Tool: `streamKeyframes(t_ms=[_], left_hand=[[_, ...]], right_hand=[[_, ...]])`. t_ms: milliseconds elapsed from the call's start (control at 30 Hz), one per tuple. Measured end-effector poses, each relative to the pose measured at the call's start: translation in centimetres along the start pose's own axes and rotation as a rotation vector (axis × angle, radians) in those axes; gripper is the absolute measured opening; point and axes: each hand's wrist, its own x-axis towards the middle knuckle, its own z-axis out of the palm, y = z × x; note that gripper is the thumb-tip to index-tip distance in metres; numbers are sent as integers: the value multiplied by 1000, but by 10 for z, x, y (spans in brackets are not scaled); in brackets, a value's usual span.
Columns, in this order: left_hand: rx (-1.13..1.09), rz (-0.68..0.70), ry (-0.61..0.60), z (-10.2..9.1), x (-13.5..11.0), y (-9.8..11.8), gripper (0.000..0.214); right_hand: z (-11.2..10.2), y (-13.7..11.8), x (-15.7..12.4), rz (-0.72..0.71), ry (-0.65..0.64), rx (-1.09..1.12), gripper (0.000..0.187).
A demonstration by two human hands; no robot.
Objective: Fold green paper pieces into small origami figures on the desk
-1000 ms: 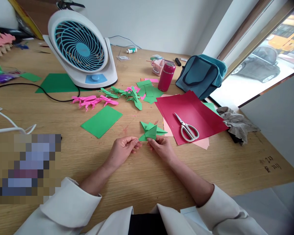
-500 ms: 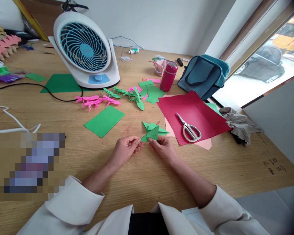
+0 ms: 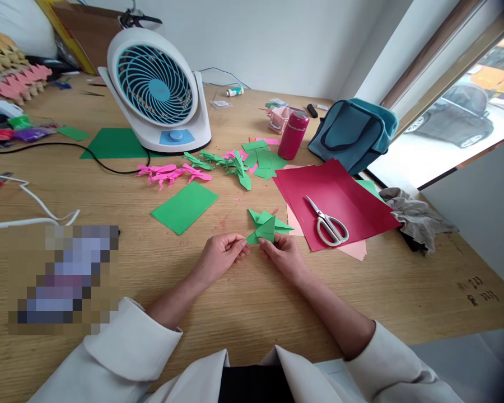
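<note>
- We get bright, cool daylight through the window, right of the bag.
- There, glare bleaches the ground around our view of the car.
- Nearer than the bag, we find soft shadows on the table and the folded paper fairly sharp.
- Far left of the bag, we meet a mosaic patch.

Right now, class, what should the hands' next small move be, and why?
Perhaps the right hand should press its thumb along the lower edge of the folded green paper: the thumb rests there, while the left hand pinches the left corner.
</note>
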Motion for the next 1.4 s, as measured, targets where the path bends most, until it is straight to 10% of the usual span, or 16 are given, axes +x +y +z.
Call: streamKeyframes(t_ms=[1400], left_hand=[[7,124,33,-6,-5,-4,34]], right_hand=[[-2,1,-6,-27,7,51,50]])
